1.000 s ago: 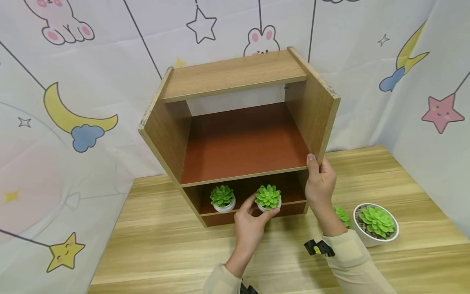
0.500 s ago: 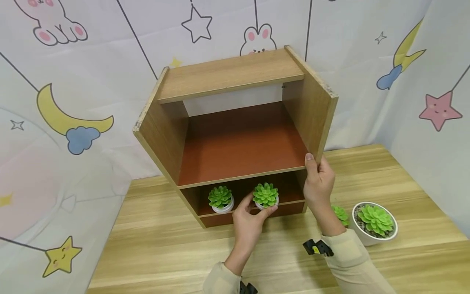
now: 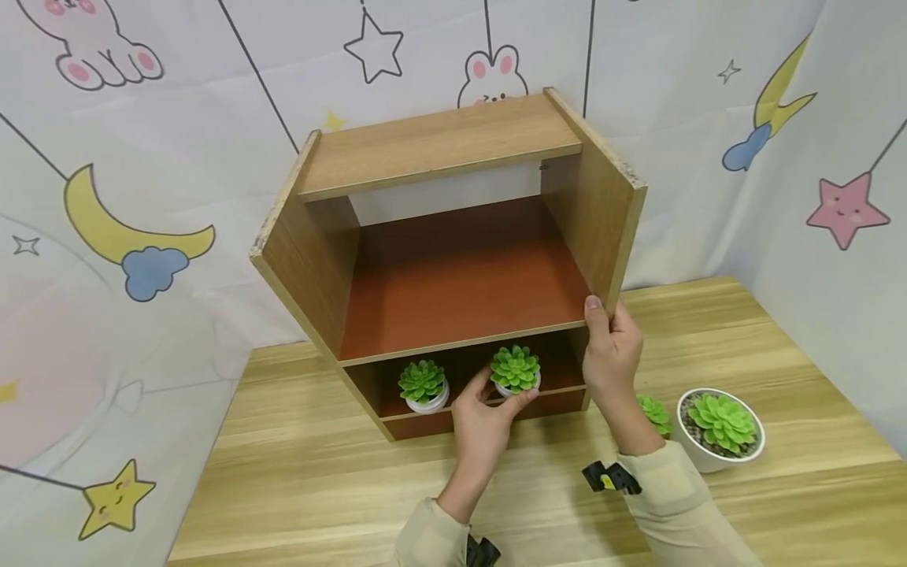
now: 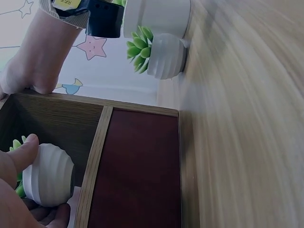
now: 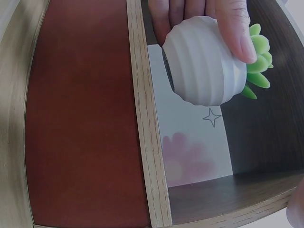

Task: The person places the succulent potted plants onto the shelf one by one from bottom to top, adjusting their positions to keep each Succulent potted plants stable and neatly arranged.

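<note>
L hand (image 3: 482, 425) is part-closed, thumb & fingers spread to the width of the white ribbed pot of the held plant (image 3: 516, 370), pinching it from opp. sides; it's a small green succulent at the front of the lower compartment of the wood-grain shelf unit (image 3: 468, 272), a bit R of ctr. Can't tell if the pot's base touches the compartment floor. R hand (image 3: 612, 350) is curled round the front edge of the unit's R side panel, thumb on the inner side, just above the lower compartment's top R corner. 2nd small succulent (image 3: 425, 386), also w/ white pot, is nr the lower compartment's front L corner. Unit stands toward the far edge of the tabletop (image 3: 305, 488). Nr the tabletop's R edge: large potted succulent (image 3: 721, 429), white pot w/ pebbles; just beside it, a 3rd small succulent (image 3: 655, 414), part-hidden by the R forearm in head view. Writing: yellow label (image 4: 66, 4) on the R wrist's black strap mount (image 3: 612, 477) has dark characters, cut off at the pic edge, too unclear to read. Backdrop (image 3: 205, 102) bears printed stars, moons & a bunny.
</note>
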### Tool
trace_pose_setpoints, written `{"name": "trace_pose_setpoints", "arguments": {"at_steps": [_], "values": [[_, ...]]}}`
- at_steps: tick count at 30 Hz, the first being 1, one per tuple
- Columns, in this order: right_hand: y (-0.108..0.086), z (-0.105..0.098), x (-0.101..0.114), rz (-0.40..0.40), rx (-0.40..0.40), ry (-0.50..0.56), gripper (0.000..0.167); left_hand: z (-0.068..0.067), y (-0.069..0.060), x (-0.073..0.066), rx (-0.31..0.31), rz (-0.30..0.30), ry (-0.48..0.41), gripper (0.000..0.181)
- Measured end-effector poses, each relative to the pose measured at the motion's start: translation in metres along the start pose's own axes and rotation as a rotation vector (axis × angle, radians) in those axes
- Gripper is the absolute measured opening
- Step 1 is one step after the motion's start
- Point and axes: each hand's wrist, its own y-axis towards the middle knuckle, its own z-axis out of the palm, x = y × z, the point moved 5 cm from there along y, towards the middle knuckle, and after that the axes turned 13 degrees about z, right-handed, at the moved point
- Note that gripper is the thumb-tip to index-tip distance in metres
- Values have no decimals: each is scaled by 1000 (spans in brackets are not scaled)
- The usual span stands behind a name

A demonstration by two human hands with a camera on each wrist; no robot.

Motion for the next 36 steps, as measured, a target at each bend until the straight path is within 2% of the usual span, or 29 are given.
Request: {"name": "trace_pose_setpoints", "arguments": {"at_steps": [7, 19, 30, 36], "values": [[-1, 1, 1, -2, 2, 4, 24, -1, 2, 0, 3, 42, 41, 65], [0, 2, 2, -12, -5, 13, 24, -1, 8, 0, 17, 25, 77, 68], [0, 1, 1, 2, -5, 31, 24, 0, 11, 4, 52, -18, 109, 68], [0, 1, 1, 1, -15, 16, 24, 0, 11, 4, 55, -6, 127, 68]]}}
